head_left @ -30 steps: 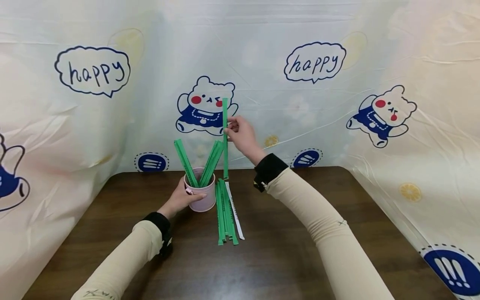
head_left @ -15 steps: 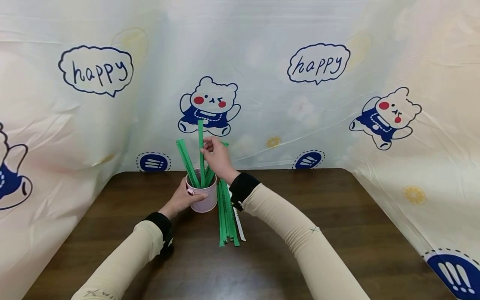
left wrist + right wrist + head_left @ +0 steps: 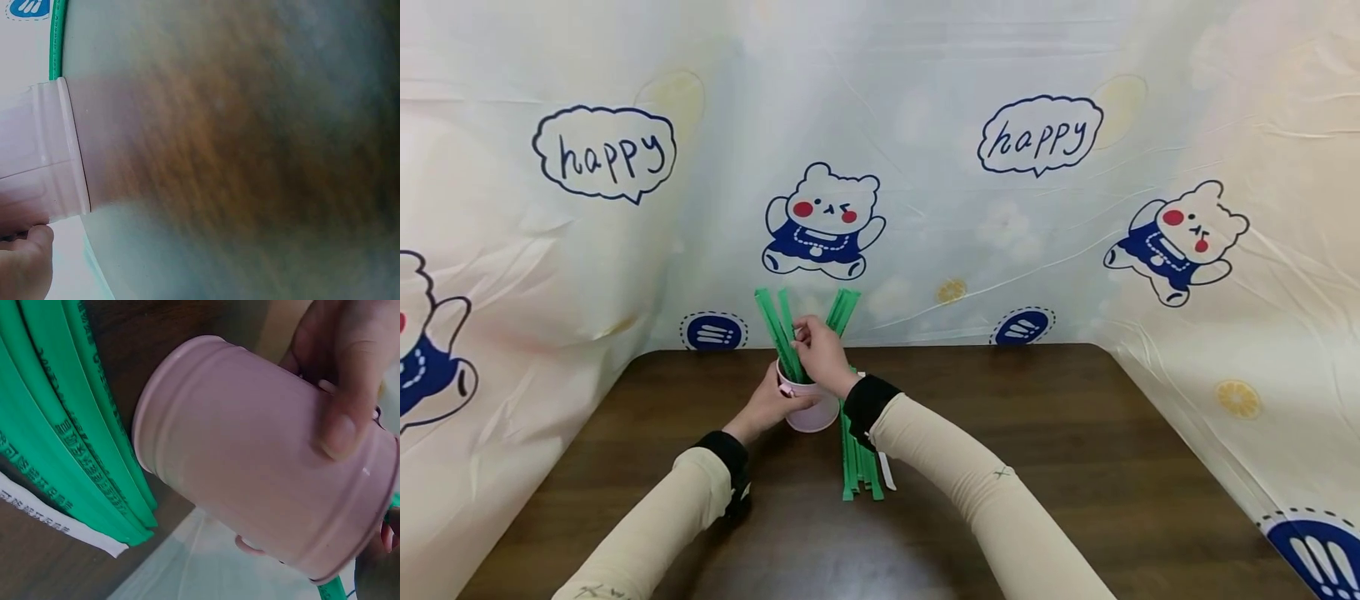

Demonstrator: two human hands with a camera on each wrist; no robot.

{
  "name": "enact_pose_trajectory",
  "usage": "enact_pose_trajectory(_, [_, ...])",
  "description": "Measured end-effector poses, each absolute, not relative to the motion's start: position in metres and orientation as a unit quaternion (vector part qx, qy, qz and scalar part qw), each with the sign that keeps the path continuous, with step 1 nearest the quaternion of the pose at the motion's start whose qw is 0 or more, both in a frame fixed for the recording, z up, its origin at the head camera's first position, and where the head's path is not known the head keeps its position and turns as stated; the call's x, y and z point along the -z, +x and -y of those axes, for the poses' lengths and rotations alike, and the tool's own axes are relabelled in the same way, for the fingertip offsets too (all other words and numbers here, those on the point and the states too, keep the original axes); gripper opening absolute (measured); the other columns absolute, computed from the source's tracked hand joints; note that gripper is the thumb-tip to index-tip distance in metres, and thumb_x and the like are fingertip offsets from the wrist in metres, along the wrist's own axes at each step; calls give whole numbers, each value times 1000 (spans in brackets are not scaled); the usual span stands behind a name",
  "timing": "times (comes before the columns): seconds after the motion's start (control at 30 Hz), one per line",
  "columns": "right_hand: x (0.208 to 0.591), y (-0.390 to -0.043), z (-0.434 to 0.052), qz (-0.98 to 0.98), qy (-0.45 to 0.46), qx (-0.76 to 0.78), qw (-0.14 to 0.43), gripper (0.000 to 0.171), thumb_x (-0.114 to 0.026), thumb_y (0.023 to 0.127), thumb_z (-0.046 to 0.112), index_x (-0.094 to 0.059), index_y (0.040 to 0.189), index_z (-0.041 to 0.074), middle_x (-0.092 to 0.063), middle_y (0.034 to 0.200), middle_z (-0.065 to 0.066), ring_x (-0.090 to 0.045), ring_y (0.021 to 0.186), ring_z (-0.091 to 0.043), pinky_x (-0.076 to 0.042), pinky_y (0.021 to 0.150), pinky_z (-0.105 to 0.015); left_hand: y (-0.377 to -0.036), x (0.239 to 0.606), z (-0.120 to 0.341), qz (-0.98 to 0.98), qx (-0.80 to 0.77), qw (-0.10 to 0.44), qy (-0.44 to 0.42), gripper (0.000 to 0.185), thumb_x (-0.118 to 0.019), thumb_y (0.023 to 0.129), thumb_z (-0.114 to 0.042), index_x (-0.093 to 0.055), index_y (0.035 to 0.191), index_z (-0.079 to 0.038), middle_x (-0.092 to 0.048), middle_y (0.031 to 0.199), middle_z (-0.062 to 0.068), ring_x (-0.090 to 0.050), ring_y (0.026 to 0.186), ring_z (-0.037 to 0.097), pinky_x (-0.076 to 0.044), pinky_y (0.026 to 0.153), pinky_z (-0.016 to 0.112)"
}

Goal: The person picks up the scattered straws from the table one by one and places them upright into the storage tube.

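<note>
My left hand [image 3: 769, 406] grips the pink cup [image 3: 811, 410] near the table's far edge; my right hand [image 3: 822, 353] pinches 1 upright green straw [image 3: 787, 321] directly above it.

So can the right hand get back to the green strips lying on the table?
Probably yes: the right hand is at the pink cup, and the flat green strips lie uncovered just beside it, under that forearm.

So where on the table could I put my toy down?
The dark wooden table is bare right of the flat green paper-wrapped sticks, out to the printed curtain, and at the near left corner. It is crowded mid-back, where both hands work at the small pink metal cup.
</note>
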State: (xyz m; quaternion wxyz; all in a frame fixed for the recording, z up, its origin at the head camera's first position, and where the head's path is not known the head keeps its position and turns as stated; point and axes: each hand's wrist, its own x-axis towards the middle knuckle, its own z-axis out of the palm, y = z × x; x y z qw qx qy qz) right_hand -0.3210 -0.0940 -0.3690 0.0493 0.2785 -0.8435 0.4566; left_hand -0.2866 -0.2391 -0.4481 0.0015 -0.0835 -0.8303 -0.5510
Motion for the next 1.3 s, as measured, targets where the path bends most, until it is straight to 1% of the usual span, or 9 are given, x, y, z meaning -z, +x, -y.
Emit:
enact_pose_trajectory(0.13, [375, -320, 95, 844, 283, -454, 41, 28, -58, 103, 6, -58, 131, 2, -68, 112, -15, -67, 102, -25, -53, 83, -23, -286, 451, 238, 825, 558, 0, -85, 96, -74, 92, -16, -6, 158, -3, -31, 155, 28, -43, 138, 44, -37, 119, 62])
enact_pose_trajectory(0.33, [377, -318, 91, 845, 299, -441, 41, 31, -59, 103, 6, -58, 133, 1, -67, 112, -15, -68, 105, -25, -56, 89, -24, -285, 450, 236, 823, 562, -7, -75, 97, -74, 92, -18, -6, 158, -1, -30, 155, 29, -42, 138, 45, -38, 118, 62])
enact_pose_trajectory(0.47, [375, -315, 79, 842, 307, -443, 22, 32, -60, 102, 8, -58, 134, 2, -66, 115, -16, -67, 108, -26, -56, 91, -27, -286, 449, 235, 823, 563, -4, -77, 96, -74, 92, -17, -7, 158, -1, -29, 156, 29, -40, 141, 45, -36, 119, 63])
enact_pose_trajectory(0.57, [375, -314, 63, 841, 315, -439, 19, 30, -61, 103, 11, -60, 130, 1, -67, 115, -16, -66, 107, -27, -55, 88, -27, -287, 449, 235, 827, 557, 0, -80, 95, -73, 93, -17, -7, 158, 0, -29, 157, 30, -40, 142, 46, -35, 119, 64])
enact_pose_trajectory(0.7, [374, -314, 41, 830, 327, -450, 36, 24, -60, 103, 12, -63, 124, 0, -69, 114, -17, -65, 106, -28, -53, 88, -27, -286, 447, 236, 829, 555, -3, -71, 96, -74, 92, -18, -7, 158, -1, -30, 157, 29, -38, 143, 46, -33, 120, 66])
enact_pose_trajectory(0.87, [374, -321, 17, 818, 322, -473, 62, 22, -58, 104, 14, -63, 122, 1, -68, 116, -18, -64, 109, -30, -53, 97, -33, -285, 445, 238, 829, 555, -9, -60, 100, -76, 92, -21, -5, 160, -5, -27, 160, 27, -35, 145, 45, -29, 121, 68])
enact_pose_trajectory(1.0, [383, -329, 1, 822, 292, -483, 75, 19, -60, 103, 13, -64, 116, 0, -68, 111, -19, -64, 103, -30, -53, 91, -34, -285, 447, 239, 833, 551, -13, -49, 102, -77, 91, -24, -4, 160, -5, -26, 162, 27, -34, 146, 45, -26, 122, 69])
enact_pose_trajectory(1.1, [395, -335, -11, 833, 259, -487, 41, 20, -61, 102, 12, -65, 116, -2, -68, 108, -21, -65, 96, -32, -54, 82, -31, -286, 449, 239, 835, 548, -12, -46, 101, -78, 91, -24, -6, 159, -5, -27, 161, 27, -34, 146, 45, -27, 122, 68])
enact_pose_trajectory(1.3, [417, -339, -20, 868, 195, -449, -84, 31, -60, 100, 7, -61, 127, -9, -68, 109, -24, -68, 93, -40, -57, 73, -32, -285, 448, 239, 834, 549, -13, -48, 100, -76, 91, -21, -5, 159, -4, -27, 161, 28, -34, 145, 46, -28, 121, 69])
